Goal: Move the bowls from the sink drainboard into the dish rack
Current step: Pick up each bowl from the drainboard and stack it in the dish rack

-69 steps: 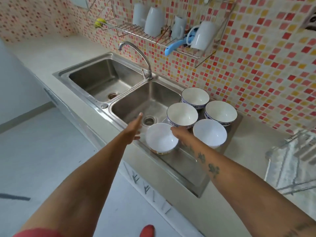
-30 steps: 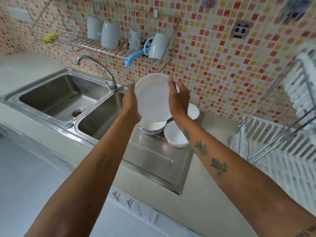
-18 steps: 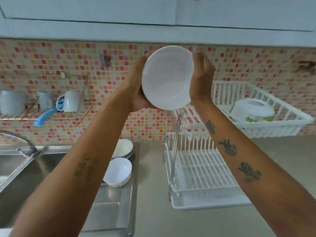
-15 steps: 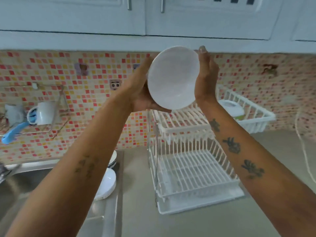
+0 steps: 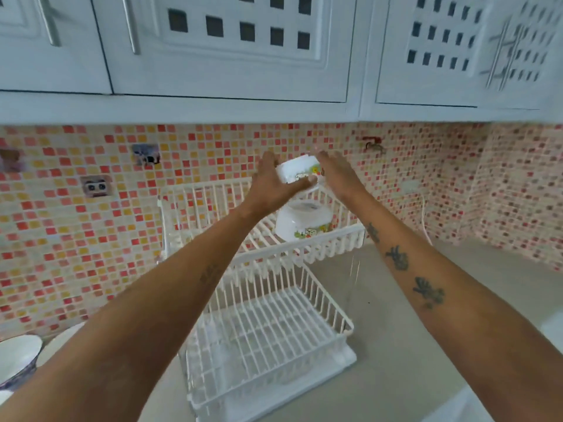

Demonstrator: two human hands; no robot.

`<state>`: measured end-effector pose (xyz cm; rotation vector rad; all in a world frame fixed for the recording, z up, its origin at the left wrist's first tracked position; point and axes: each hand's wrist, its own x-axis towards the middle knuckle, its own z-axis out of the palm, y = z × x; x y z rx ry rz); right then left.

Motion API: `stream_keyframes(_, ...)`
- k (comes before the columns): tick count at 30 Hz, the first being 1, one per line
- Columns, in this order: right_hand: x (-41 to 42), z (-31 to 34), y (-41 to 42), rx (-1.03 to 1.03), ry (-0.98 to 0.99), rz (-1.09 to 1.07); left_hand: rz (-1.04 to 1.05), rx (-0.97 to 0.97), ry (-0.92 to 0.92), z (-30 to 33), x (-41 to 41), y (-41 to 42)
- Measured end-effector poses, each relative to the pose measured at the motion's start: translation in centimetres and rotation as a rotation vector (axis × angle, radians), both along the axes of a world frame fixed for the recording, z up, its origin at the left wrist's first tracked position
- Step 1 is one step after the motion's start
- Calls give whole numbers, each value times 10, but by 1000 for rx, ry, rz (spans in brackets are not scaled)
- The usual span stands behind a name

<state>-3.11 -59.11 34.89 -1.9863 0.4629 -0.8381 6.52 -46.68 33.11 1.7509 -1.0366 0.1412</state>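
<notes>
I hold a white bowl with a small cartoon print upside down between my left hand and my right hand, above the top tier of the white two-tier dish rack. Right below it, an upturned white bowl with the same print rests on that top tier. The rack's lower tier holds nothing I can see. At the bottom left corner, two more bowls show partly, one with a blue pattern.
White wall cabinets hang close above the rack. The tiled backsplash runs behind it. Grey countertop spreads to the right of the rack, with a white cable by the wall.
I lifted a bowl from the drainboard with both hands, turned to the right, flipped it upside down and brought it forward over the rack's top tier.
</notes>
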Motion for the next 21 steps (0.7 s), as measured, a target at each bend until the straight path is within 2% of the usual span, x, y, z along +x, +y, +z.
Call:
stream_keyframes(7, 20, -40, -27, 44, 131, -48, 79, 245, -284, -35, 4, -47)
stream_keyframes(13, 30, -55, -42, 69, 215, -26, 82, 350, -303, -46, 13, -54)
stream_keyframes(21, 38, -60, -42, -44, 472, -44, 15, 499, -356, -51, 11, -46)
